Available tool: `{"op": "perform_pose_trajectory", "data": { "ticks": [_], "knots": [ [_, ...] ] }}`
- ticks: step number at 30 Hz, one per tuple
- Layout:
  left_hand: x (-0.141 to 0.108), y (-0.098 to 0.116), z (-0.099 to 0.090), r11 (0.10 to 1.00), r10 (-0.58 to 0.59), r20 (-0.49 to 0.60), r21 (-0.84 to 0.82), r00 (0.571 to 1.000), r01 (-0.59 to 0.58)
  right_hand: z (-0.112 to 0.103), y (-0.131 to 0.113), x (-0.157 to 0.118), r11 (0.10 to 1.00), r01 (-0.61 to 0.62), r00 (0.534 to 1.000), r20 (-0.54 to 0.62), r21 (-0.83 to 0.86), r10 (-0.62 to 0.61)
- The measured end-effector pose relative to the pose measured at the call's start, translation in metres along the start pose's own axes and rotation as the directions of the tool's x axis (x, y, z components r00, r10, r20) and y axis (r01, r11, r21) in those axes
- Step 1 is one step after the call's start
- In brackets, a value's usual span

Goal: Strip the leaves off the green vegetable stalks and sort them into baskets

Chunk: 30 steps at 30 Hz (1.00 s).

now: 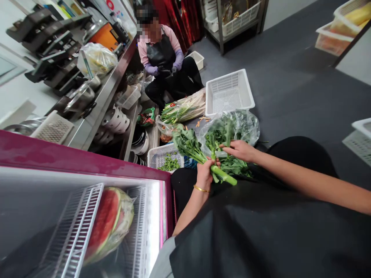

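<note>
My left hand (204, 173) is closed around a thick-stemmed leafy green (189, 148). Its pale cut stem end (228, 177) points to the lower right, and its leaves spread to the upper left. Close by on the right, my right hand (240, 150) pinches a green leaf (228, 130) that stands up from its fingers; the exact grip is partly blurred. Behind and below both hands, a clear plastic bag (252, 125) holds more leafy greens. Left of my left hand, a white basket (152, 157) contains short cut green pieces (169, 163).
Across from me sits a person (160, 54) in dark gloves, behind bundled long green stalks (182, 110). A white perforated crate (249, 90) is on the floor. At left are a steel counter (108, 92) and a lit fridge (156, 216) with cut watermelon (107, 220).
</note>
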<state>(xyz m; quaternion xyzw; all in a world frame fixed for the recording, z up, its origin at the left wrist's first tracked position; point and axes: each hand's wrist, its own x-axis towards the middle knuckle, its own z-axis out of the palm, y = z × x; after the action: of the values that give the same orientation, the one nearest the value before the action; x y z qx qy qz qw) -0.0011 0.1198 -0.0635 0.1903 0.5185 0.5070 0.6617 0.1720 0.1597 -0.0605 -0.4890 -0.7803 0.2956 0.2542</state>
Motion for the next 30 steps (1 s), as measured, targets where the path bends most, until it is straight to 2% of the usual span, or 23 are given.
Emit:
{"op": "perform_pose_trajectory", "data": {
  "ticks": [2,4,6,8,9,10,11,13,14,15,17,18,20,22,24,27,30],
  "knots": [
    [-0.003,-0.003,0.005,0.998,0.044,0.021,0.036,0.999,-0.045,-0.003,-0.004,0.021,0.999,-0.002,1.0,-0.012,0.033,0.003],
    [-0.004,-0.005,0.009,0.996,0.075,0.01,0.052,0.997,-0.075,0.004,-0.014,0.028,1.0,0.02,0.998,-0.059,-0.011,-0.021],
    [-0.001,-0.005,0.008,0.997,0.064,-0.015,0.034,0.998,-0.063,0.015,-0.021,0.017,0.993,0.111,0.992,-0.059,-0.04,-0.113],
    [0.002,-0.002,0.003,1.0,0.019,-0.029,0.004,0.999,-0.019,0.023,-0.014,-0.007,0.958,0.281,0.96,0.029,-0.052,-0.279],
    [0.003,0.001,-0.001,1.0,-0.006,-0.027,-0.012,1.0,0.005,0.024,-0.004,-0.021,0.944,0.326,0.943,0.088,-0.058,-0.32],
    [0.004,0.005,-0.005,0.999,-0.032,-0.012,-0.027,0.999,0.032,0.023,0.008,-0.033,0.945,0.321,0.938,0.162,-0.071,-0.306],
    [0.005,0.008,-0.009,0.997,-0.059,0.015,-0.04,0.998,0.06,0.019,0.021,-0.043,0.959,0.264,0.941,0.246,-0.101,-0.233],
    [0.003,0.012,-0.013,0.993,-0.095,0.081,-0.061,0.992,0.1,0.006,0.041,-0.049,0.977,0.047,0.928,0.371,-0.207,0.034],
    [0.002,0.013,-0.012,0.993,-0.097,0.111,-0.06,0.989,0.104,-0.001,0.045,-0.044,0.97,-0.055,0.909,0.39,-0.237,0.147],
    [0.001,0.013,-0.01,0.994,-0.086,0.132,-0.049,0.988,0.093,-0.008,0.043,-0.036,0.968,-0.134,0.902,0.378,-0.214,0.208],
    [-0.003,0.01,-0.003,1.0,-0.031,0.14,-0.001,0.99,0.031,-0.016,0.026,-0.011,0.975,-0.22,0.936,0.276,-0.029,0.219],
    [-0.005,0.008,0.001,1.0,0.004,0.135,0.026,0.991,-0.008,-0.017,0.013,0.003,0.969,-0.224,0.958,0.209,0.109,0.198],
    [-0.008,0.006,0.006,0.996,0.056,0.126,0.058,0.99,-0.064,-0.012,-0.012,0.022,0.944,-0.189,0.98,0.11,0.272,0.165],
    [-0.011,0.007,0.006,0.998,0.054,0.137,0.032,0.989,-0.059,0.001,-0.024,0.024,0.921,-0.146,0.989,0.072,0.36,0.129],
    [-0.013,0.011,0.0,0.999,-0.027,0.194,-0.022,0.981,0.032,0.016,-0.021,0.011,0.892,-0.082,0.994,0.104,0.445,0.039],
    [-0.012,0.016,-0.012,0.972,-0.202,0.328,-0.045,0.923,0.229,0.027,0.0,-0.011,0.855,0.004,0.974,0.192,0.518,-0.121],
    [-0.01,0.015,-0.015,0.942,-0.306,0.375,-0.01,0.875,0.334,0.013,0.006,-0.002,0.84,-0.036,0.985,0.16,0.542,-0.061]
  ]
}}
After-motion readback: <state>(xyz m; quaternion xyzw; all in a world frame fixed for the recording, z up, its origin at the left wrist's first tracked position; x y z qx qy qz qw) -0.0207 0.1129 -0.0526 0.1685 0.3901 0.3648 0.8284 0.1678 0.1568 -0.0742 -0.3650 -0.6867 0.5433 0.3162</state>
